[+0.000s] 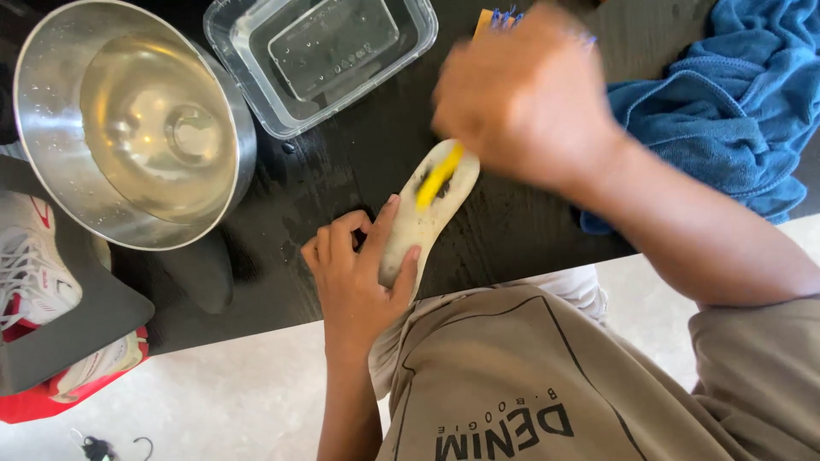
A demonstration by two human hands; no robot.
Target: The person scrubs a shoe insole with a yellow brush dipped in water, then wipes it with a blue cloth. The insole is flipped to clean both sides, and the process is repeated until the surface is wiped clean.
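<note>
**A:** From the head camera, what do the hands have?

**B:** The left hand (354,277) grips the near end of a pale, off-white shoe insole (424,218) lying on the black wooden table (342,162), thumb on one edge, fingers curled at the other. The right hand (521,94), blurred, is clenched around a yellow-handled brush (439,175) whose tip rests on the insole's far end; blue bristles show at 12 o'clock of that fist.

**A:** Where is the insole on the table?

**B:** Near the front edge, pointing towards 1 o'clock, just above the person's beige shirt.

**A:** And the containers?

**B:** At 10 o'clock of the insole stands a round stainless-steel bowl (51,111) holding clear water. At 12 o'clock, a clear rectangular plastic tub (410,43), also with water in it, and a smaller clear rectangular piece lying inside; I cannot tell whether that is a lid or a tray.

**A:** Anything else around?

**B:** A crumpled blue towel (726,102) at 2 o'clock, touching the right forearm. At 9 o'clock, past the table edge, a white sneaker with red trim (30,265) sits partly under a dark flat board.
</note>
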